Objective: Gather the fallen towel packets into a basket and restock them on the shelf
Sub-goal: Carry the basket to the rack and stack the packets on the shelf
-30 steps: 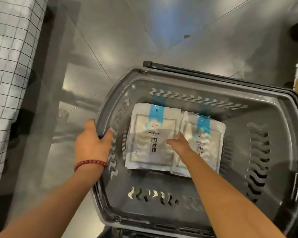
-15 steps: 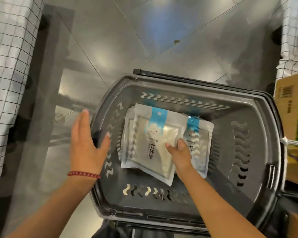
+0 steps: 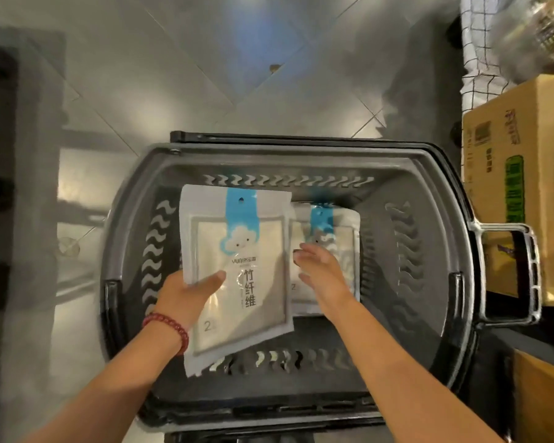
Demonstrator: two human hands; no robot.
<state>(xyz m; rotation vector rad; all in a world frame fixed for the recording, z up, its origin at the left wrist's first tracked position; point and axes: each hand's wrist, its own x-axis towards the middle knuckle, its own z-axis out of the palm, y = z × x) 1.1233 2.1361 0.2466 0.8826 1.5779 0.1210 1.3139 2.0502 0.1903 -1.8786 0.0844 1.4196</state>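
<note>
Flat glossy packet (image 3: 237, 270), slotted plastic basket (image 3: 429, 193)

The left hand (image 3: 186, 298) now grips the lifted packet (image 3: 237, 266), which the right hand (image 3: 320, 270) released.

Two arms come in from the bottom edge, forearms bare as far as the frame shows. Left hand (image 3: 186, 295) and right hand (image 3: 320, 270) both bare. Left wrist wears a bracelet (image 3: 170, 327): a strand of small round dark-red beads, glossy and even in size, snug just behind the hand; clasp not visible. Left thumbnail looks short and plain. Right hand's nails are motion-blurred, can't tell detail.
</note>
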